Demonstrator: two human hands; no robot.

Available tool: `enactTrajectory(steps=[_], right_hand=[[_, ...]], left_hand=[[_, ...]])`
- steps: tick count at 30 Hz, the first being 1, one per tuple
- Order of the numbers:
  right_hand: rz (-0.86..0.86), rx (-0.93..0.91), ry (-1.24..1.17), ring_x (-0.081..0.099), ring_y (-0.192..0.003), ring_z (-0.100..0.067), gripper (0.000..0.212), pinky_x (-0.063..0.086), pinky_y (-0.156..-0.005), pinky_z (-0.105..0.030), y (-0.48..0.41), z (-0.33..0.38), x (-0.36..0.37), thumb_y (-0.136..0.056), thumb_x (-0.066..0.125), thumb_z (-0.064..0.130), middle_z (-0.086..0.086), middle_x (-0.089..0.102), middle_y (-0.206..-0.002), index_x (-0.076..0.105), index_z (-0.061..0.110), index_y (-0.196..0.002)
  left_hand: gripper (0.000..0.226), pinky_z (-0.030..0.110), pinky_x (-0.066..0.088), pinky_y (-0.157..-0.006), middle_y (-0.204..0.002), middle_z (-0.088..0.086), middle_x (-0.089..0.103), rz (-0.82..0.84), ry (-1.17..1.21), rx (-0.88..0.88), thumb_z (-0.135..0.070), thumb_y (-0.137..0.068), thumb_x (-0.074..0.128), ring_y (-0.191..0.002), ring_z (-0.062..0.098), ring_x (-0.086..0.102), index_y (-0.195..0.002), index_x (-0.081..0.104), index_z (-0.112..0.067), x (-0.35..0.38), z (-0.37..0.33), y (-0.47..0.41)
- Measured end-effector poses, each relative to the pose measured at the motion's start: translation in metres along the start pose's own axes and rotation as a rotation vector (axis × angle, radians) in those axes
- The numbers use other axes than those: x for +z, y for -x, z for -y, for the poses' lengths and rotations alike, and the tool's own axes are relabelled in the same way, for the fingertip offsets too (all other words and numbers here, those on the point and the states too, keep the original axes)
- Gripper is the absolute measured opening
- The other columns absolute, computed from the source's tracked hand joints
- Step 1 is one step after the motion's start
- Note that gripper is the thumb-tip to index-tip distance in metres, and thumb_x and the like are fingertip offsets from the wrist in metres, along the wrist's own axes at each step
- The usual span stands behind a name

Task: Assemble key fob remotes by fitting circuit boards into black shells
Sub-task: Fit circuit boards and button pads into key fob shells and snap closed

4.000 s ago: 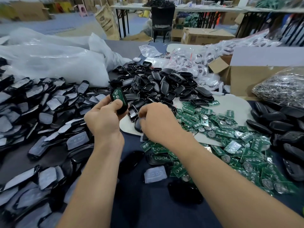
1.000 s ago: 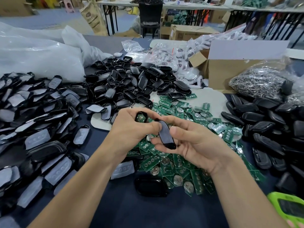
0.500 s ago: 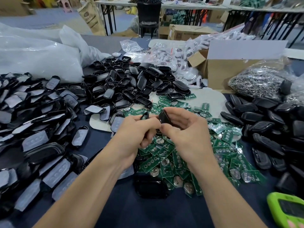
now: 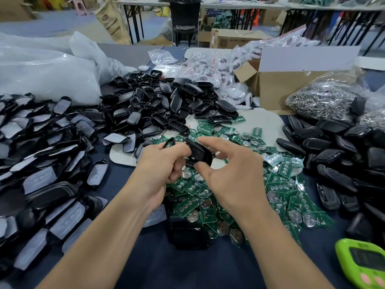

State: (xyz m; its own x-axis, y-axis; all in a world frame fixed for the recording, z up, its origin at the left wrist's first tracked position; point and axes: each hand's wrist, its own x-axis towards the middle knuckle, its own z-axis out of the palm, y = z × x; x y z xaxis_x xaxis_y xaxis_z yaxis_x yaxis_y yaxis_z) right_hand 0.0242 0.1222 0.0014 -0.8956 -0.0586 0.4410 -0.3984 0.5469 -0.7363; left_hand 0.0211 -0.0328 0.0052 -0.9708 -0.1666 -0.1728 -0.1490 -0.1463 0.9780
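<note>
Aloft, shell [image 4: 199, 152] between left hand [image 4: 160, 164], right hand [image 4: 231, 174]

Glossy black shell cover [image 4: 199, 152] aslant beside a second shell [image 4: 169, 142], above heaped green circuit boards [image 4: 279, 184].

Circuit boards [image 4: 277, 184], centre heap: green, pale printed circles, round silver cells.
Held cover [image 4: 200, 152]: glossy black.
Held shell [image 4: 169, 141], loop end showing: black.
Shell pile [image 4: 162, 103], far centre: black.
Left shells [image 4: 41, 163]: black, pale grey film panels.
Right shells [image 4: 333, 155]: plain black.
Table cover [image 4: 187, 268]: dark navy.
Mat [image 4: 262, 119]: off-white.
Plastic bag [image 4: 48, 74], far left: translucent white.
Box [image 4: 277, 88], far right: brown card, white flap.
Bagged metal parts [image 4: 325, 101]: silver.
Device [image 4: 364, 265], near right: lime green, dark screen, pink buttons.
</note>
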Motion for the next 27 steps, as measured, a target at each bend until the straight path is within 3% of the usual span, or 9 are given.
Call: enactTrajectory(steps=[4, 8, 10, 12, 14, 17, 21, 24, 27], right_hand=[[-0.01, -0.015, 0.046, 0.063, -0.106, -0.001, 0.055, 0.056, -0.098, -0.028, 0.003, 0.003, 0.005, -0.075, 0.089, 0.017, 0.018, 0.077, -0.115, 0.075, 0.034, -0.125], [0.016, 0.154, -0.191, 0.069, -0.094, 0.011, 0.047, 0.054, -0.087, -0.009, -0.001, -0.001, 0.009, -0.076, 0.087, 0.013, 0.042, 0.069, -0.088, 0.077, 0.04, -0.114], [0.058, 0.302, -0.474, 0.074, -0.093, 0.002, 0.044, 0.058, -0.085, -0.015, -0.006, -0.005, 0.009, -0.076, 0.086, 0.005, 0.027, 0.077, -0.092, 0.079, 0.038, -0.104], [0.117, 0.489, -0.798, 0.078, -0.093, -0.015, 0.037, 0.062, -0.08, -0.025, -0.009, -0.008, 0.006, -0.079, 0.083, -0.004, 0.004, 0.081, -0.097, 0.081, 0.024, -0.103], [0.19, 0.681, -1.126, 0.077, -0.09, -0.025, 0.028, 0.063, -0.078, -0.03, -0.012, -0.009, 0.003, -0.075, 0.08, -0.005, -0.013, 0.078, -0.102, 0.081, 0.01, -0.098], [0.24, 0.82, -1.398, 0.077, -0.091, -0.031, 0.024, 0.064, -0.076, -0.035, -0.015, -0.011, -0.004, -0.069, 0.076, -0.003, -0.024, 0.076, -0.109, 0.082, 0.001, -0.093], [0.274, 0.886, -1.587, 0.076, -0.098, -0.036, 0.055, 0.065, -0.081, -0.04, -0.014, -0.01, -0.009, -0.076, 0.071, -0.006, -0.03, 0.073, -0.116, 0.062, -0.007, -0.13], [0.315, 0.886, -1.656, 0.075, -0.101, -0.037, 0.055, 0.065, -0.085, -0.041, -0.014, -0.009, -0.011, -0.08, 0.069, -0.006, -0.03, 0.072, -0.117, 0.058, -0.009, -0.134], [0.368, 0.878, -1.644, 0.075, -0.104, -0.037, 0.047, 0.065, -0.085, -0.04, -0.013, -0.01, -0.012, -0.083, 0.068, -0.003, -0.03, 0.071, -0.119, 0.061, -0.011, -0.129]], left_hand=[[0.048, 0.021, 0.023, -0.038, -0.047, -0.002, 0.039, 0.036, 0.031, -0.039, -0.01, -0.089, 0.067, -0.041, 0.013, 0.029, -0.047, 0.048, -0.022, 0.0, -0.002, 0.0], [0.048, 0.02, 0.025, -0.043, -0.046, -0.006, 0.038, 0.141, 0.008, 0.002, -0.04, -0.086, 0.074, -0.041, 0.011, 0.03, -0.051, 0.053, -0.016, -0.004, -0.005, 0.001], [0.054, 0.02, 0.027, -0.045, -0.051, -0.006, 0.039, 0.158, 0.023, 0.01, -0.057, -0.079, 0.071, -0.043, 0.009, 0.032, -0.076, 0.068, -0.004, -0.004, -0.006, 0.003], [0.062, 0.017, 0.029, -0.044, -0.055, -0.005, 0.041, 0.157, 0.09, 0.013, -0.067, -0.08, 0.064, -0.045, 0.007, 0.034, -0.107, 0.079, -0.013, -0.003, -0.006, 0.004], [0.067, 0.018, 0.03, -0.046, -0.057, -0.004, 0.043, 0.148, 0.147, -0.001, -0.073, -0.087, 0.052, -0.047, 0.008, 0.036, -0.118, 0.078, -0.019, -0.005, -0.006, 0.004], [0.057, 0.025, 0.033, -0.051, -0.059, 0.0, 0.046, 0.146, 0.224, -0.03, -0.051, -0.106, 0.038, -0.051, 0.013, 0.037, -0.124, 0.074, -0.012, -0.008, -0.008, 0.002], [0.036, 0.028, 0.032, -0.055, -0.062, 0.0, 0.05, 0.145, 0.155, 0.02, -0.02, -0.095, 0.045, -0.054, 0.013, 0.039, -0.11, 0.077, -0.012, -0.006, -0.008, 0.004], [0.028, 0.028, 0.03, -0.053, -0.062, -0.001, 0.052, 0.117, 0.006, 0.086, -0.018, -0.079, 0.055, -0.053, 0.013, 0.04, -0.09, 0.081, -0.021, 0.0, -0.008, 0.005], [0.023, 0.028, 0.032, -0.053, -0.062, -0.001, 0.053, 0.057, -0.022, 0.093, -0.018, -0.082, 0.058, -0.052, 0.012, 0.042, -0.086, 0.08, -0.025, 0.0, -0.007, 0.003]])
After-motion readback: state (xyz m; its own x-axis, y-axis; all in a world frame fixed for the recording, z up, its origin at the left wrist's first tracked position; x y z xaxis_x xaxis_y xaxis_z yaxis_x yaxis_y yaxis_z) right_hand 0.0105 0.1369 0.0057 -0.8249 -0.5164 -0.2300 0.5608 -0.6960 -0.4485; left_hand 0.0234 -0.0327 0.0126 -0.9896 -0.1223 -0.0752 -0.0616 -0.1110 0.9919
